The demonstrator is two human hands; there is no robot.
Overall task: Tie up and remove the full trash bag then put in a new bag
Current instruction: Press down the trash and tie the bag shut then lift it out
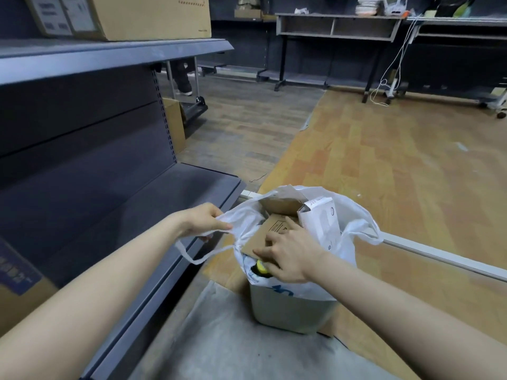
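Left hand [204, 220] pinches one trash bag [348, 231] handle; two handles.

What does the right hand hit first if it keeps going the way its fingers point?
The right hand already rests on the brown cardboard piece; pushed further, it likely meets the bag's left handle. Depth is unclear.

A small grey plastic bin [290, 311] stands on the floor, just right of the low dark metal shelf [153, 204]. In the bin sits a white plastic trash bag [348, 215] holding flat brown cardboard pieces [263, 234] and, to their right, a white carton [321, 220]. The left hand [204, 219] pinches the bag's left handle; the right hand [288, 256] rests on the cardboard inside. On the upper shelf, far left, sits a large brown cardboard box [142, 15]. Grey metal desks [337, 26] stand behind, across the wooden floor [397, 160].
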